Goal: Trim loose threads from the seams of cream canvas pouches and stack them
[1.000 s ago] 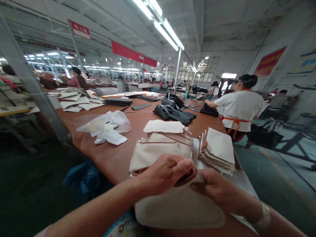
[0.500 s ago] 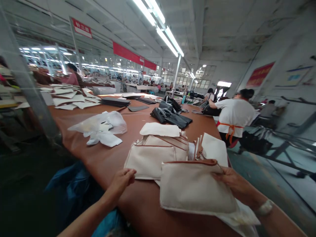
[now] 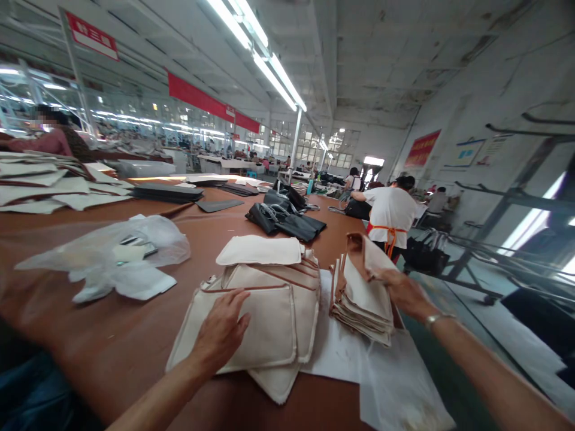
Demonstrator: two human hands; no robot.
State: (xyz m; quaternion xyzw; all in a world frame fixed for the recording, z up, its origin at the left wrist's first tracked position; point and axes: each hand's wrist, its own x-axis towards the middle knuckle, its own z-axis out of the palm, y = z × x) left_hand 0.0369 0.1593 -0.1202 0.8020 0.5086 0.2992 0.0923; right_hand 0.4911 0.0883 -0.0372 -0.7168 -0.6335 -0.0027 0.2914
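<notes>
Left hand [image 3: 221, 330]: open, fingers spread, lying palm-down on a cream canvas pouch with tan leather trim [image 3: 265, 326], gripping nothing.

Right hand [image 3: 404, 293]: stretched out, fingers [image 3: 385, 275] on the raised, tan-edged corner of the top pouch in a stack of cream canvas pouches [image 3: 362, 305]; whether they pinch it, I cannot tell.

Pouch position: on a pile of similar cream pouches, beside that stack, with a flat cream canvas panel [image 3: 259, 251] lying at the pile's far end.

Under the stack: a white paper sheet [image 3: 335, 350], on a brown-topped work table [image 3: 81, 341].

Further along the table: a crumpled clear plastic bag [image 3: 135, 239], black fabric bags [image 3: 283, 220], flat black panels [image 3: 166, 193].

Nearby: a co-worker in a white shirt and orange apron ties [image 3: 390, 212], standing at the table's far right side.
</notes>
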